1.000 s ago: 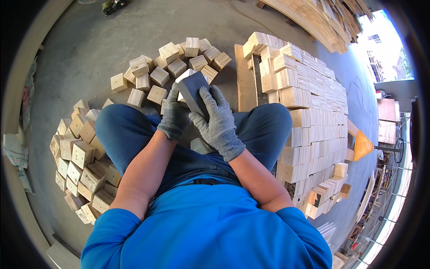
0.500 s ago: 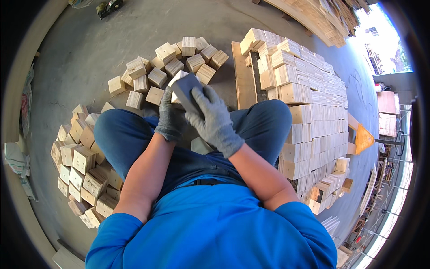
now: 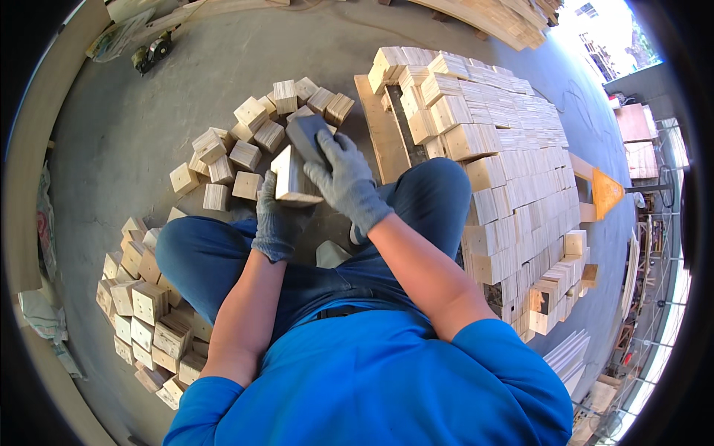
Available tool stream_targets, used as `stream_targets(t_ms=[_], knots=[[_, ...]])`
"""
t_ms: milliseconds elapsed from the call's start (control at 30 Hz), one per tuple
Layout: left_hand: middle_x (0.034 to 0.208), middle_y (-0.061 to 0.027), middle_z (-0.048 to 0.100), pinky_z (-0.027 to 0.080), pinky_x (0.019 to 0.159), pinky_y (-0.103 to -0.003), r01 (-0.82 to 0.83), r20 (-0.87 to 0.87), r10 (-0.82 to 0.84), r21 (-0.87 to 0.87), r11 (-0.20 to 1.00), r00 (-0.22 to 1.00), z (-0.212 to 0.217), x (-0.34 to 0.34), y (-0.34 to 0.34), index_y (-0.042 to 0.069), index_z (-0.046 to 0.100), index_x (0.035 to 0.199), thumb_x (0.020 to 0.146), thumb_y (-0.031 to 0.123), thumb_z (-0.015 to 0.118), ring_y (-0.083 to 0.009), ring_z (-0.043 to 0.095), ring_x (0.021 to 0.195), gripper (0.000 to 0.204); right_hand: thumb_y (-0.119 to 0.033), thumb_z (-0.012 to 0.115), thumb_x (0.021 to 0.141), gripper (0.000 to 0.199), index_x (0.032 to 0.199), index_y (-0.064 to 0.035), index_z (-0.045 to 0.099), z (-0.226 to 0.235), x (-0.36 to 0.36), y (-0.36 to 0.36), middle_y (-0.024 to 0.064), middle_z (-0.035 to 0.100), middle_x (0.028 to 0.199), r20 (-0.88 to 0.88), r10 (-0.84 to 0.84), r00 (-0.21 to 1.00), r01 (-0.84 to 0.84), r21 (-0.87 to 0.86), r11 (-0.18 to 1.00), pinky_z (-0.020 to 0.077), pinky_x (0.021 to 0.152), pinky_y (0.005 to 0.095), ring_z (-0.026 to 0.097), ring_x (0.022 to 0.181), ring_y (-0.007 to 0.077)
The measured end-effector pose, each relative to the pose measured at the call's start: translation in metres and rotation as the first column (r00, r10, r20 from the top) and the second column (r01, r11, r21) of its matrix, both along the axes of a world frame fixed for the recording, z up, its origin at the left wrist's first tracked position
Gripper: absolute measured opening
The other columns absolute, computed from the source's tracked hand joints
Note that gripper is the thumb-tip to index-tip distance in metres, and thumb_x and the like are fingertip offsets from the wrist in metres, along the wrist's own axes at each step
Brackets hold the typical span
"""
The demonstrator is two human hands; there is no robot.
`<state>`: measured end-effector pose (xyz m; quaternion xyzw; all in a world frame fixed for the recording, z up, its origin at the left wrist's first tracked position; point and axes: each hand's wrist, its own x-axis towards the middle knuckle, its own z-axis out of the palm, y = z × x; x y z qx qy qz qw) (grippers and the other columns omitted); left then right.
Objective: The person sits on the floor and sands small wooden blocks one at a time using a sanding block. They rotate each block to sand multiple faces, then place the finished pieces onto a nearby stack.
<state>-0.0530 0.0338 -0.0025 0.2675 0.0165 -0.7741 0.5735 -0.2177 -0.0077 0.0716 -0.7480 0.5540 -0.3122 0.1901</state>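
Note:
In my gloved left hand I grip a pale wooden block from below, between my knees. The fingers wrap round its lower left side. My gloved right hand is closed on a dark grey sanding block, tilted at the upper right edge of the wooden block. Whether the two blocks touch there, I cannot tell. The thumb and palm of my right hand cover part of the sanding block.
Loose wooden blocks lie on the floor ahead, with another pile by my left knee. Stacked blocks fill a pallet on my right. Beyond it is a pallet jack's yellow part. A power tool sits far left.
The sanding block has shifted away from me, up and off the wooden block's face, uncovering more of it. My left hand still holds the wooden block. The head view has shifted slightly.

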Motion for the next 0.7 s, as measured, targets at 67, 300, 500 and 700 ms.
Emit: stream_targets(t_ms=[67, 300, 500, 700], knots=[[0.138, -0.0166, 0.065, 0.054, 0.106, -0.051, 0.024, 0.046, -0.024, 0.008, 1.0, 0.999, -0.005, 0.011, -0.001, 0.007, 0.058, 0.144, 0.102, 0.063, 0.053, -0.0351, 0.065, 0.121, 0.071, -0.037, 0.077, 0.091, 0.064, 0.145, -0.0082, 0.058, 0.01, -0.003, 0.032, 0.0307, 0.057, 0.138, 0.055, 0.139, 0.989, -0.14, 0.007, 0.99, 0.0532, 0.098, 0.0551, 0.062, 0.113, 0.0515], [0.142, -0.0165, 0.063, 0.052, 0.109, -0.055, 0.037, -0.115, -0.035, 0.018, 0.999, 0.993, -0.013, 0.015, -0.01, 0.006, 0.054, 0.148, 0.105, 0.06, 0.048, -0.0364, 0.064, 0.125, 0.069, -0.035, 0.078, 0.089, 0.063, 0.142, -0.0089, 0.059, 0.005, -0.004, 0.035, 0.0309, 0.056, 0.139, 0.079, 0.145, 0.986, -0.143, -0.037, 0.989, 0.0528, 0.097, 0.0562, 0.062, 0.113, 0.0513], [0.136, -0.0141, 0.065, 0.055, 0.103, -0.055, 0.041, -0.036, -0.037, 0.108, 0.993, 0.999, -0.01, -0.006, -0.004, 0.011, 0.055, 0.147, 0.098, 0.06, 0.062, -0.0332, 0.065, 0.12, 0.069, -0.037, 0.075, 0.094, 0.064, 0.146, -0.0046, 0.056, -0.021, -0.016, -0.031, 0.0314, 0.055, 0.142, -0.009, -0.098, 0.995, 0.098, 0.077, 0.992, 0.0507, 0.104, 0.0517, 0.06, 0.121, 0.0509], [0.137, -0.0184, 0.066, 0.055, 0.105, -0.056, 0.065, -0.041, -0.061, 0.115, 0.991, 0.997, -0.004, 0.01, -0.007, 0.007, 0.057, 0.145, 0.102, 0.063, 0.053, -0.0376, 0.067, 0.119, 0.07, -0.033, 0.079, 0.089, 0.065, 0.145, -0.0084, 0.058, -0.007, -0.013, 0.059, 0.032, 0.055, 0.139, 0.058, 0.142, 0.988, -0.137, -0.083, 0.987, 0.0523, 0.097, 0.0562, 0.062, 0.113, 0.0526]])
